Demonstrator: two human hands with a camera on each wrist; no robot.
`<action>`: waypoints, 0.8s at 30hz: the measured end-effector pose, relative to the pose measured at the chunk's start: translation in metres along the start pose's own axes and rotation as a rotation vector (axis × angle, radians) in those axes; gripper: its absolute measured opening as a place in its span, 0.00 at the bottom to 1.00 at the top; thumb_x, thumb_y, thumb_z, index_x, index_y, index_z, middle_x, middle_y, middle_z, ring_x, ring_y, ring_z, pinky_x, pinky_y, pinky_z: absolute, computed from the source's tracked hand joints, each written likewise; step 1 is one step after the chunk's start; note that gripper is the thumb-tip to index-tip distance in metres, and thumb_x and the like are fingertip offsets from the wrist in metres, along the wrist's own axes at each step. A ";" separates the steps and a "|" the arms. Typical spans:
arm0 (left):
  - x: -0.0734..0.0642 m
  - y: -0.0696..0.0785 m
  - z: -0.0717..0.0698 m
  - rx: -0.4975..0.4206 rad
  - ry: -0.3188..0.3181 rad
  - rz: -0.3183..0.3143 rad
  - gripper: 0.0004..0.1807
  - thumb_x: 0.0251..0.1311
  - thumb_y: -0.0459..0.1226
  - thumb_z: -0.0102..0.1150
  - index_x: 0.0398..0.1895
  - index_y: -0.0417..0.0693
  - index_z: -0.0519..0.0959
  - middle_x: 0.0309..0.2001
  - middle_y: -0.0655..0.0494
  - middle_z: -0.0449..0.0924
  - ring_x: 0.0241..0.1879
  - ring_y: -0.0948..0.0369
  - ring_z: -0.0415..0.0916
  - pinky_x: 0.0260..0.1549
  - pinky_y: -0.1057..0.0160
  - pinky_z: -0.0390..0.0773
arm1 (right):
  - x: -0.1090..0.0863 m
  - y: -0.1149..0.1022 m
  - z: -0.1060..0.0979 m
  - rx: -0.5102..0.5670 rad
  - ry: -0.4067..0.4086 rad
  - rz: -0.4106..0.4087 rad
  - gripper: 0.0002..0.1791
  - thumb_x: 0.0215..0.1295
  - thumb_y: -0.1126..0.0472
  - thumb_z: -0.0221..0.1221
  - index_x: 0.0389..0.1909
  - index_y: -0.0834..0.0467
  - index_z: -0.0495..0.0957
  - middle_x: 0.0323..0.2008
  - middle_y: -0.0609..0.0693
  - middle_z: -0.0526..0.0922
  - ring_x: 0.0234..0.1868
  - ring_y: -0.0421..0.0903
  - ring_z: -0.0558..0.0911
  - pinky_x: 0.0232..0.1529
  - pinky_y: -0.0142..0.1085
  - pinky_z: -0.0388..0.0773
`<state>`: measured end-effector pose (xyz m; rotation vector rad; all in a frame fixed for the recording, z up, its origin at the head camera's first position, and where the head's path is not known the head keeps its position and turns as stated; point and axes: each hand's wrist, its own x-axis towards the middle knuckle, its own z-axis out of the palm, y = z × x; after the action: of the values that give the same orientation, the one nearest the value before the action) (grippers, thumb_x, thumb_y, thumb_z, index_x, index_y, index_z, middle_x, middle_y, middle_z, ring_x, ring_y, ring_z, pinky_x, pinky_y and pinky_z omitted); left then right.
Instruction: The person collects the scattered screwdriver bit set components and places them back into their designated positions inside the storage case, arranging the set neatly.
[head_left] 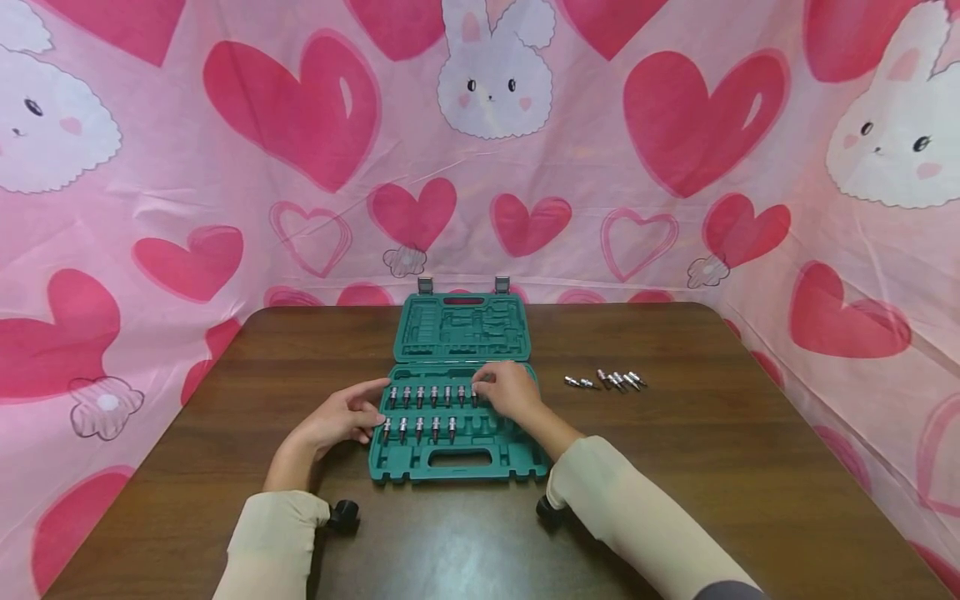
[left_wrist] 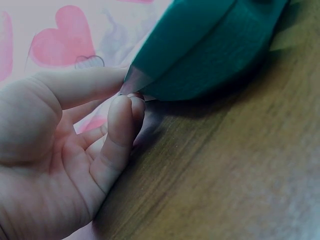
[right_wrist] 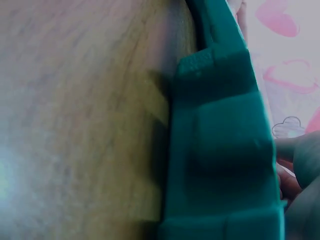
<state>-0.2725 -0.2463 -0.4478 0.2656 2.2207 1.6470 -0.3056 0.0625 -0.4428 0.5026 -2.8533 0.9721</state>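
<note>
An open green socket case [head_left: 459, 477] lies on the table, its lid [head_left: 462, 329] folded back. Two rows of silver bit sockets [head_left: 419, 429] stand in its slots. At the upper row's right end, my right hand [head_left: 512, 392] pinches a bit socket [head_left: 474, 398] between thumb and fingertips. My left hand [head_left: 341, 419] holds the case's left edge, the thumb at the rim and the index finger reaching along it. In the left wrist view, fingertips of the left hand [left_wrist: 75, 135] meet the green case [left_wrist: 200, 60]. The right wrist view shows the case's front side [right_wrist: 225, 140]; the held socket is hidden there.
Several loose bit sockets [head_left: 618, 381] lie on the brown wooden table [head_left: 675, 467], right of the case. Two latches [head_left: 502, 285] stick up at the lid's far edge. A pink cloth [head_left: 480, 167] with hearts and rabbits hangs behind and at both sides.
</note>
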 end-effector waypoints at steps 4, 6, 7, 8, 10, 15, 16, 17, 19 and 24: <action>-0.002 0.002 0.002 0.007 0.010 -0.004 0.36 0.65 0.32 0.59 0.74 0.42 0.57 0.35 0.46 0.80 0.29 0.55 0.74 0.28 0.60 0.80 | 0.002 0.000 -0.001 0.012 -0.015 0.017 0.04 0.65 0.56 0.63 0.34 0.50 0.87 0.24 0.40 0.81 0.25 0.37 0.76 0.31 0.38 0.75; -0.002 0.003 0.002 0.009 0.012 -0.004 0.36 0.64 0.32 0.59 0.74 0.42 0.57 0.35 0.46 0.80 0.29 0.55 0.75 0.29 0.60 0.80 | 0.002 -0.001 -0.001 0.017 -0.020 0.029 0.04 0.65 0.56 0.64 0.33 0.50 0.87 0.22 0.39 0.81 0.23 0.36 0.77 0.30 0.38 0.75; -0.002 0.003 0.002 0.010 0.012 -0.003 0.36 0.64 0.32 0.60 0.74 0.42 0.57 0.35 0.45 0.80 0.29 0.55 0.75 0.29 0.60 0.80 | 0.002 -0.001 -0.001 0.014 -0.021 0.039 0.04 0.65 0.56 0.64 0.33 0.50 0.87 0.21 0.39 0.80 0.23 0.36 0.77 0.30 0.38 0.75; -0.001 0.003 0.002 0.011 0.011 -0.003 0.36 0.64 0.32 0.60 0.74 0.42 0.57 0.35 0.45 0.80 0.29 0.55 0.75 0.29 0.60 0.81 | 0.002 -0.002 -0.001 0.009 -0.022 0.044 0.04 0.64 0.56 0.64 0.33 0.49 0.87 0.21 0.39 0.80 0.23 0.36 0.77 0.30 0.38 0.75; -0.001 0.002 0.002 0.011 0.008 -0.002 0.36 0.64 0.32 0.60 0.74 0.42 0.57 0.35 0.45 0.80 0.29 0.55 0.75 0.29 0.60 0.81 | 0.003 -0.003 -0.002 -0.002 -0.022 0.063 0.04 0.64 0.55 0.64 0.32 0.49 0.86 0.21 0.39 0.80 0.23 0.36 0.77 0.29 0.38 0.75; -0.001 0.002 0.002 0.011 0.002 -0.001 0.36 0.64 0.32 0.59 0.74 0.42 0.57 0.35 0.45 0.80 0.29 0.55 0.75 0.29 0.60 0.81 | 0.004 -0.006 -0.003 -0.028 -0.029 0.096 0.06 0.62 0.54 0.66 0.27 0.50 0.82 0.20 0.40 0.78 0.24 0.39 0.76 0.29 0.39 0.74; -0.001 0.002 0.002 0.011 0.003 -0.002 0.36 0.64 0.32 0.59 0.74 0.42 0.57 0.35 0.45 0.80 0.29 0.55 0.75 0.29 0.60 0.81 | 0.004 -0.006 -0.003 -0.031 -0.032 0.099 0.07 0.62 0.54 0.66 0.27 0.50 0.81 0.20 0.41 0.78 0.24 0.39 0.76 0.29 0.39 0.73; -0.001 0.002 0.001 0.011 0.003 -0.001 0.36 0.65 0.32 0.59 0.74 0.42 0.57 0.35 0.45 0.80 0.29 0.55 0.75 0.29 0.60 0.81 | 0.005 -0.006 -0.004 -0.030 -0.037 0.101 0.07 0.62 0.54 0.66 0.26 0.50 0.81 0.19 0.41 0.78 0.24 0.40 0.76 0.29 0.39 0.74; -0.001 0.002 0.001 0.013 0.005 -0.003 0.36 0.65 0.32 0.59 0.74 0.42 0.57 0.36 0.45 0.79 0.29 0.55 0.75 0.29 0.60 0.81 | 0.007 -0.006 -0.004 -0.029 -0.048 0.105 0.08 0.61 0.54 0.67 0.25 0.50 0.81 0.19 0.41 0.78 0.24 0.40 0.76 0.29 0.38 0.73; -0.001 0.002 0.001 0.020 0.013 -0.008 0.36 0.64 0.32 0.59 0.74 0.42 0.57 0.36 0.45 0.79 0.31 0.55 0.76 0.30 0.60 0.81 | 0.011 -0.006 -0.005 -0.025 -0.070 0.130 0.10 0.62 0.55 0.67 0.23 0.50 0.80 0.18 0.42 0.78 0.23 0.41 0.76 0.28 0.38 0.73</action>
<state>-0.2715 -0.2454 -0.4455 0.2511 2.2462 1.6273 -0.3144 0.0578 -0.4337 0.3593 -2.9892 0.9557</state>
